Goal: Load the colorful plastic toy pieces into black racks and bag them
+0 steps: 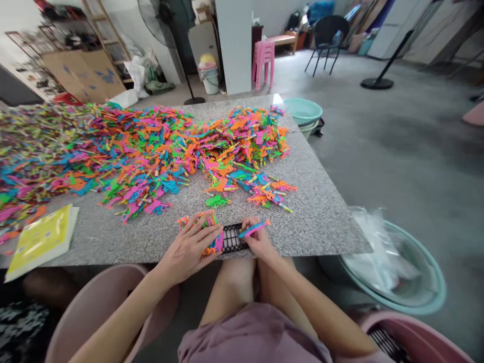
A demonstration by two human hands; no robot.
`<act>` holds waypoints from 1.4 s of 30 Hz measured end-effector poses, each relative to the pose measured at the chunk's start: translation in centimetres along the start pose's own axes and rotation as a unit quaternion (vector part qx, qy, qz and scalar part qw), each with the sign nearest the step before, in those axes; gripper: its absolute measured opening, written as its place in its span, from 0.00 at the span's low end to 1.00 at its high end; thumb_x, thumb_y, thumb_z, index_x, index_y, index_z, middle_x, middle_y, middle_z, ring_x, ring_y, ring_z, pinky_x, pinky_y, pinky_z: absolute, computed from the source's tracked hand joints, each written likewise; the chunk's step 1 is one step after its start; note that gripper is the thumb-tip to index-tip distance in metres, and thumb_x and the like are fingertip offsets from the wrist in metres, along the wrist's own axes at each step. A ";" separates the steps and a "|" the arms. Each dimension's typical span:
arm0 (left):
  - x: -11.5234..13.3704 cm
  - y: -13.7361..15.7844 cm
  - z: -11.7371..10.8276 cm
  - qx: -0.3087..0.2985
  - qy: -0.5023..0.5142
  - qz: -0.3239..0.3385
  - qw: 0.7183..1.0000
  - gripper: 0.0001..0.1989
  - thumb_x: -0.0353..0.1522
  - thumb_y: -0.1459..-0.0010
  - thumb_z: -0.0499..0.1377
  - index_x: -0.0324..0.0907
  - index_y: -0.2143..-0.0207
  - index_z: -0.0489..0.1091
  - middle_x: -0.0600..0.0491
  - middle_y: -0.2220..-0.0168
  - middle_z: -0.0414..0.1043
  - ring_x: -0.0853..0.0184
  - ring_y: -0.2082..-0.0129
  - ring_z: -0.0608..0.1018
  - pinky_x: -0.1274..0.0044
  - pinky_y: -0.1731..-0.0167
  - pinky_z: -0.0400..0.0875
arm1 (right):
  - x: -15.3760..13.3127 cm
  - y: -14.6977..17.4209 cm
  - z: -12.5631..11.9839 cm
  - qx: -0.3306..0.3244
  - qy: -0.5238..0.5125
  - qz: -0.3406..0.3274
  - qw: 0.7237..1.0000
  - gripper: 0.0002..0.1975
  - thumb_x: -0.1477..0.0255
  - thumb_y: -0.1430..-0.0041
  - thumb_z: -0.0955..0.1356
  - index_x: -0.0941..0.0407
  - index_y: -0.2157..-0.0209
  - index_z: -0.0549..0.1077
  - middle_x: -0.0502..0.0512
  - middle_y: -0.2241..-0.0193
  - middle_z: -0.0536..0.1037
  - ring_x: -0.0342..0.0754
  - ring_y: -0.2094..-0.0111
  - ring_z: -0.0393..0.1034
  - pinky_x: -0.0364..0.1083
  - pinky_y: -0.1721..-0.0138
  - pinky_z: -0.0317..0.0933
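Note:
A small black plastic basket (231,238) with a lattice pattern sits at the table's front edge. Bright toy guns (218,242) fill its left part, and the lattice shows bare in its middle. Over these toys lies my left hand (197,236), fingers stretched out and flat on them. My right hand (257,241) is closed on pink and blue toy guns (252,229) above the basket's right end. Beyond both hands spreads a big heap of toy guns (181,146) in orange, pink, green and blue. A loose green toy gun (218,200) lies just past the basket.
A yellow-covered pad (41,234) overhangs the table's front edge at left. Below stand a pink tub (102,297) and, at right, a teal basin (434,282) with clear plastic bags (378,257). Another pink tub (412,327) is at lower right. Someone's patterned clothing (22,322) shows at lower left.

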State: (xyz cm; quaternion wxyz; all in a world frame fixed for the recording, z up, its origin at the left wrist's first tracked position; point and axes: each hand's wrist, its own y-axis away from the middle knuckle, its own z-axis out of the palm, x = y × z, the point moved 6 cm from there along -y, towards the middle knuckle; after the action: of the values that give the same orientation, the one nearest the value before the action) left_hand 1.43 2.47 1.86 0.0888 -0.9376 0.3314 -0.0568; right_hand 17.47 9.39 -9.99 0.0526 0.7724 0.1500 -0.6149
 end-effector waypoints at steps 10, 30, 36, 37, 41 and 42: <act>0.2 -0.3 -0.2 -0.009 -0.018 0.006 1.000 0.19 0.37 0.36 0.56 0.42 0.43 0.67 0.50 0.43 0.71 0.53 0.31 0.51 0.58 0.33 0.48 | -2.1 -4.0 4.4 -0.146 0.140 -0.032 0.979 0.12 0.80 0.47 0.66 0.55 0.61 0.72 0.53 0.64 0.78 0.47 0.60 0.73 0.44 0.57 0.63; -0.1 -0.3 0.8 -0.009 -0.040 0.046 0.998 0.21 0.37 0.36 0.56 0.42 0.43 0.67 0.49 0.42 0.70 0.53 0.35 0.61 0.55 0.34 0.47 | -3.3 -3.3 -4.7 0.025 0.387 -0.040 0.921 0.17 0.77 0.44 0.68 0.58 0.52 0.71 0.63 0.49 0.72 0.55 0.47 0.66 0.50 0.47 0.61; 0.1 -0.6 0.5 -0.028 -0.006 0.024 0.999 0.20 0.36 0.41 0.59 0.42 0.47 0.70 0.47 0.44 0.71 0.49 0.37 0.63 0.52 0.37 0.51 | 0.3 -3.6 -12.2 0.004 0.469 0.127 0.874 0.09 0.78 0.43 0.67 0.60 0.59 0.72 0.63 0.58 0.75 0.53 0.58 0.72 0.46 0.59 0.62; 0.2 -0.7 0.4 -0.034 0.000 0.019 0.999 0.22 0.37 0.43 0.61 0.42 0.47 0.70 0.46 0.44 0.71 0.49 0.37 0.63 0.51 0.37 0.51 | 0.5 -3.6 -12.1 -0.006 0.447 0.115 0.887 0.05 0.78 0.44 0.68 0.59 0.63 0.72 0.60 0.62 0.76 0.52 0.60 0.72 0.46 0.60 0.62; 0.7 -0.8 0.0 -0.031 0.005 -0.011 0.999 0.25 0.38 0.47 0.63 0.38 0.48 0.71 0.43 0.42 0.69 0.45 0.36 0.58 0.50 0.37 0.51 | 1.0 -2.6 -10.4 -0.043 0.236 0.096 0.966 0.07 0.73 0.48 0.70 0.55 0.73 0.65 0.47 0.76 0.70 0.45 0.73 0.68 0.43 0.71 0.60; 0.8 -0.9 0.0 -0.022 0.001 -0.011 1.000 0.24 0.38 0.46 0.63 0.38 0.47 0.70 0.43 0.41 0.67 0.45 0.35 0.57 0.50 0.37 0.50 | 1.1 -2.3 -9.7 -0.058 0.162 0.100 0.980 0.08 0.71 0.47 0.69 0.55 0.72 0.64 0.45 0.78 0.67 0.43 0.76 0.66 0.42 0.75 0.59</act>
State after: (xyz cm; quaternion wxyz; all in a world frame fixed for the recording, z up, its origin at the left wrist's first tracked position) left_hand 2.56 2.62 2.10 0.0667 -0.9429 0.3222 -0.0514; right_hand 26.11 14.31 -8.51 0.1338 0.8683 0.1143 -0.4638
